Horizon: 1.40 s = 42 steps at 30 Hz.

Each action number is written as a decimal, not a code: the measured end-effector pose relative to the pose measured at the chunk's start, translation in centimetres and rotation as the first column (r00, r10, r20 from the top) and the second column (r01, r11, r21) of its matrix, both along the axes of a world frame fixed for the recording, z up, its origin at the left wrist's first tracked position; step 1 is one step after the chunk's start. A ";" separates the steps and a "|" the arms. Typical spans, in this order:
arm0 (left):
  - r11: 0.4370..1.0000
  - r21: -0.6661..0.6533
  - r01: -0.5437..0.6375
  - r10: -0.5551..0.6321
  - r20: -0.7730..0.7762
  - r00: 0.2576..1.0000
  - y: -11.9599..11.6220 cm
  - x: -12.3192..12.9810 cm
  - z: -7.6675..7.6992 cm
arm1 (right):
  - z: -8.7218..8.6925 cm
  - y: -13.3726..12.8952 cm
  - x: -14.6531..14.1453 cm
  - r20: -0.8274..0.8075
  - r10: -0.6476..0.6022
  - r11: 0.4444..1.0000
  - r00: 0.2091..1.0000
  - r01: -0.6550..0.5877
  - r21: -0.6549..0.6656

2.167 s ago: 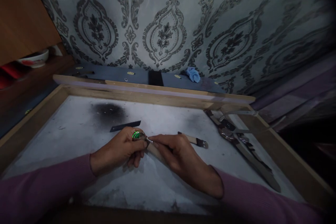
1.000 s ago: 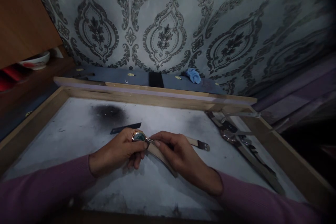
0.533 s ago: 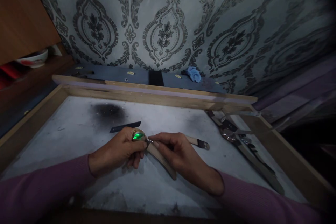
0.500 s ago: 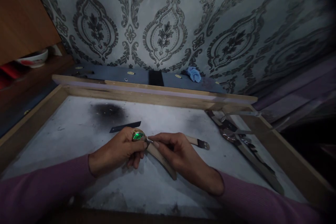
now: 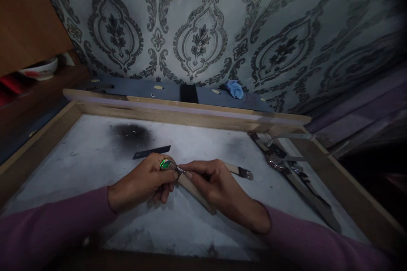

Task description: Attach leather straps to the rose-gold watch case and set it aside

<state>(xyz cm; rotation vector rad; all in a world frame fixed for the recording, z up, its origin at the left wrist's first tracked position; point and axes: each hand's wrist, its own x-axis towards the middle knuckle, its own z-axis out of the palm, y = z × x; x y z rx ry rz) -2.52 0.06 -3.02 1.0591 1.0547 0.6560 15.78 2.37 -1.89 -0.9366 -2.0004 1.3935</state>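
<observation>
My left hand grips a watch between thumb and fingers; its round metal case shows a green gleam. A beige strap runs from the watch down to the right, passing under my right hand. The right fingers are pinched on a slim, shiny metal tool, whose tip meets the case where the strap joins. The tool's exact kind is hidden by the fingers. Behind my right hand lies a strap piece with a dark buckle end. A thin dark flat strip lies beyond my left hand.
The white work surface has a raised wooden rim with dark smudges inside. At the right lie a brown-strapped watch and a smaller dark-strapped watch. A crumpled blue cloth sits behind the rim.
The watch has tilted slightly in my left hand, and its green gleam has shrunk. Its beige strap has shifted a little to the right. Both hands keep nearly the same place.
</observation>
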 end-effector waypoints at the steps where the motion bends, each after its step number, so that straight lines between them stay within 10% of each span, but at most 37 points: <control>1: 1.000 0.003 0.001 -0.001 0.005 1.000 0.0 0.0 0.0 | 0.0 0.0 0.0 -0.001 0.000 1.000 1.000 0.000 0.001; 24: 0.998 -0.037 -0.041 0.042 0.033 0.999 0.5 -0.1 -0.1 | -1.1 1.2 0.9 0.020 -0.104 0.994 0.994 0.104 0.017; 31: 0.998 -0.042 -0.045 0.046 0.024 0.999 0.3 0.3 0.2 | -0.6 1.0 0.4 -0.018 -0.043 0.970 0.999 0.038 -0.241; 42: 0.997 -0.049 -0.066 0.067 0.029 0.997 0.2 0.6 0.1 | -2.7 0.4 -0.5 -0.180 -0.312 0.801 0.933 0.157 -0.578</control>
